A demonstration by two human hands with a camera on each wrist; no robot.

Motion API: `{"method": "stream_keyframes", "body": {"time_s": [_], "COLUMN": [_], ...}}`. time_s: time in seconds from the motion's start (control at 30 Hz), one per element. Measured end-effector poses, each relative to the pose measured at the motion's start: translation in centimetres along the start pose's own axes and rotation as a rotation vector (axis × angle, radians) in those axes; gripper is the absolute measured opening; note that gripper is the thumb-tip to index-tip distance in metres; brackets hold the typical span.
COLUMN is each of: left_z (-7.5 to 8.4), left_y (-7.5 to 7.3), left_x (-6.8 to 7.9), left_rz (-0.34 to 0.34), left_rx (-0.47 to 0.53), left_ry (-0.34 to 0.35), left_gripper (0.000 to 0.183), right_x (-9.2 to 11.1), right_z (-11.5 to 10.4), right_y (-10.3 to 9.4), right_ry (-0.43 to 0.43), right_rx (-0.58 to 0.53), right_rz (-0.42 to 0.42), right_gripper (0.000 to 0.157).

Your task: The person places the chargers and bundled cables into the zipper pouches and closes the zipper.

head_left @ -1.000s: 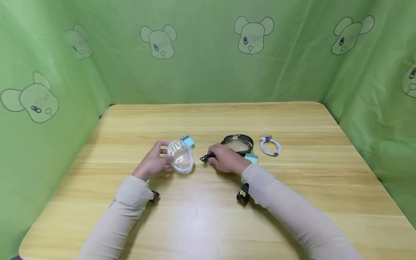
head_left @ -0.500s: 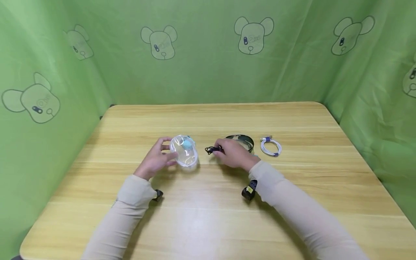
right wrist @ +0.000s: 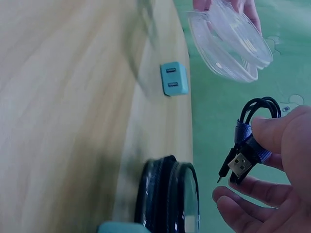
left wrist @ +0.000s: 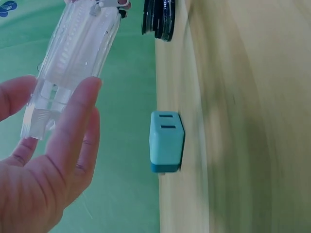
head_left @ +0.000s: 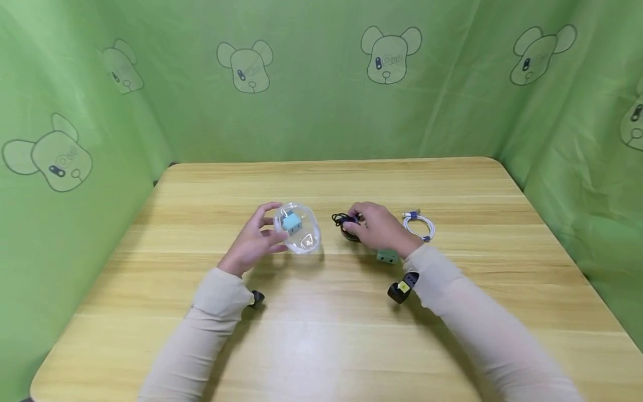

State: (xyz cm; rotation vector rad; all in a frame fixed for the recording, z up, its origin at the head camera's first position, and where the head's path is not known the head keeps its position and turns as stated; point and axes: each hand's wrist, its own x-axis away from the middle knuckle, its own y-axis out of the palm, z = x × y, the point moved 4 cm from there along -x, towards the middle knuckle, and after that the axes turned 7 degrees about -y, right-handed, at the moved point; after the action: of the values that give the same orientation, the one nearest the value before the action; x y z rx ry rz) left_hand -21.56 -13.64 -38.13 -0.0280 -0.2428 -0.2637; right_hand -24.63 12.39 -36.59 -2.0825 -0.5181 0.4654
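My left hand [head_left: 255, 240] grips a clear zip pouch [head_left: 310, 233] with a whitish rim by its left side, fingers and thumb on either side. Through the pouch shows a light-blue charger plug [left wrist: 166, 143], which sits on the table with two slots facing out. My right hand [head_left: 379, 226] pinches a coiled black USB cable [right wrist: 250, 141] between thumb and fingers; its metal plug and blue tie show in the right wrist view. Below that hand lies a black-rimmed clear case [right wrist: 165, 194], mostly hidden in the head view.
A teal charger plug [head_left: 387, 256] lies under my right wrist. To its right, a coiled white cable [head_left: 424, 228] with dark ties rests on the wooden table [head_left: 311, 324]. Green curtains [head_left: 321, 111] stand behind and at both sides of the table.
Both hands have moved right and away from me, still holding the pouch and the cable. The pouch now overlaps the light-blue charger, and the right hand covers most of the black-rimmed case.
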Motion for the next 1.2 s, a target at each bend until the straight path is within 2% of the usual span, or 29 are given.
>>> {"method": "stream_keyframes", "body": {"time_s": [0.37, 0.67, 0.87, 1.2], "left_z": [0.3, 0.8, 1.1, 1.5], "left_y": [2.4, 3.7, 4.2, 4.6], "left_x": [-0.4, -0.5, -0.7, -0.7], "left_rz": [-0.054, -0.084, -0.084, -0.102], "left_rx": [0.051, 0.006, 0.023, 0.160], "left_ry": [0.060, 0.109, 0.151, 0.193], "left_gripper": [0.070, 0.071, 0.053, 0.022], "right_x": [1.7, 2.6, 3.0, 3.1], "right_z": [1.5, 2.0, 2.7, 3.1], "right_y": [-1.7, -2.8, -3.5, -3.7], "right_ry": [-0.018, -0.007, 0.012, -0.007], "right_rx": [-0.038, -0.039, -0.061, -0.088], "right_rz": [0.080, 0.085, 0.095, 0.091], "right_gripper": [0.023, 0.024, 0.026, 0.026]}}
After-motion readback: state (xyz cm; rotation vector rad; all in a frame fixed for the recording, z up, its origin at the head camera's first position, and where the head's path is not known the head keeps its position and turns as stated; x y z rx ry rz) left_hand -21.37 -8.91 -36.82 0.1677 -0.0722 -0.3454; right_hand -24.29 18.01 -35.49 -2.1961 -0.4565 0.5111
